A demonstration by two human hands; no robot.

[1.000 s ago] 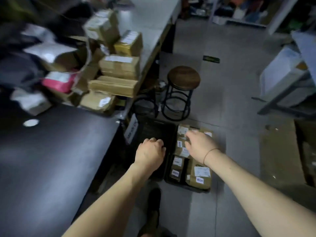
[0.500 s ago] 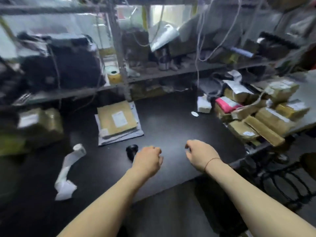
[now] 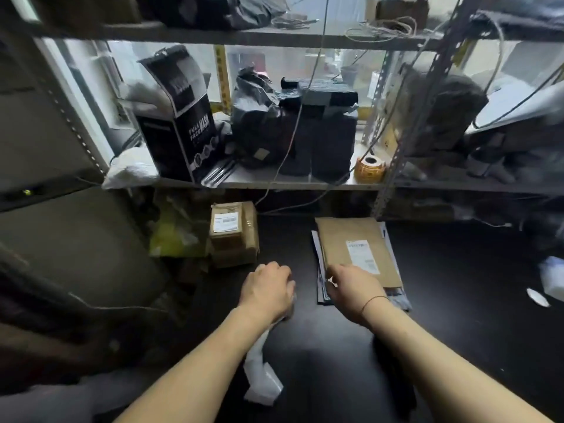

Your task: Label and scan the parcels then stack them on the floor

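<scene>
A flat brown envelope (image 3: 351,239) with a white shipping label lies on a stack of grey mailers (image 3: 396,297) on the black table (image 3: 464,306). My right hand (image 3: 354,291) is curled at its near left corner, fingertips touching the edge; the grip itself is hidden. My left hand (image 3: 265,291) is closed over the upper end of a white label strip (image 3: 262,377) that trails toward me across the table. A small labelled brown box (image 3: 233,228) sits on another box to the left of the envelope.
A metal shelf (image 3: 274,183) hangs just above the table's back, holding a black mask box (image 3: 183,117), black bags (image 3: 293,126) and an orange label roll (image 3: 370,167). A yellow-green bag (image 3: 177,233) lies left of the boxes. A dark object (image 3: 396,386) lies under my right forearm.
The view swung from the floor crate of parcels up and left to the table. Both hands came up with it, reaching the label strip and the brown envelope.
</scene>
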